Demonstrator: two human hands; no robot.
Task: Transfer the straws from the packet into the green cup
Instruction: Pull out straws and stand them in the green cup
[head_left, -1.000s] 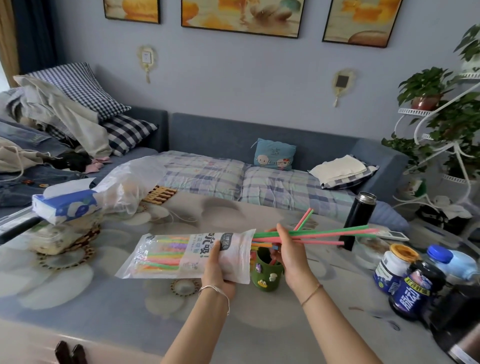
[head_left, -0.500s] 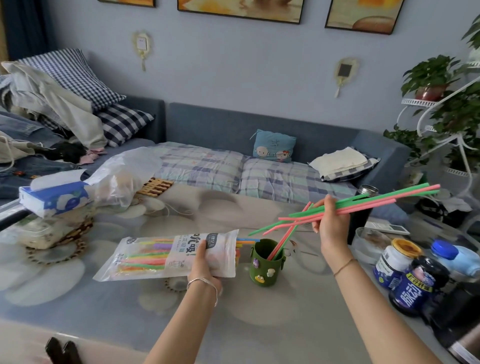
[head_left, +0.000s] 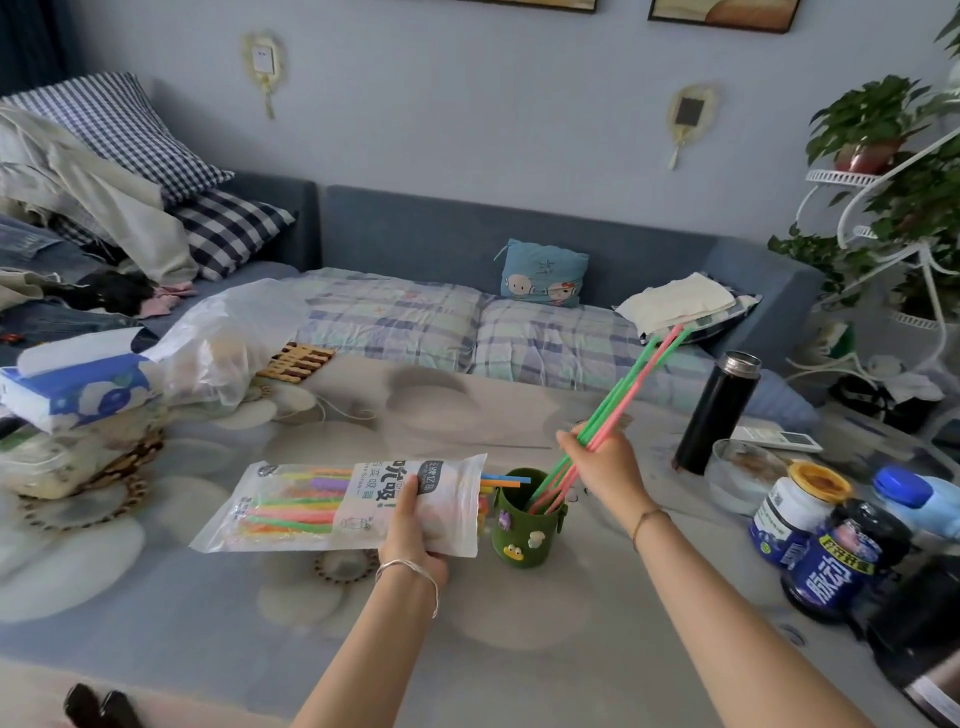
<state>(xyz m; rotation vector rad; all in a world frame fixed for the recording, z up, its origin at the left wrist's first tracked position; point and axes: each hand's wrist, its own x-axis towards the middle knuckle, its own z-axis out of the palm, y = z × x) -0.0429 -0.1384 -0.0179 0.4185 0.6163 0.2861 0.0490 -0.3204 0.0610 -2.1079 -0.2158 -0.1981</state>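
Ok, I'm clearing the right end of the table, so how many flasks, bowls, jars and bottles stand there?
black flask: 1
glass bowl: 1
yellow-lidded jar: 1
bottles: 2, a blue-capped bottle and a dark-capped bottle
total: 5
The dark thing at the frame's edge is too cropped to class.

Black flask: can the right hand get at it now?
Probably not yet: the right hand grips a bunch of straws standing in the green cup. Path to the flask looks free.

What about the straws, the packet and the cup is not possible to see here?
- Head view: lower ends of the straws, hidden by the wall of the green cup.
- Head view: number of straws in the packet, blurred, partly behind its print and the left hand.
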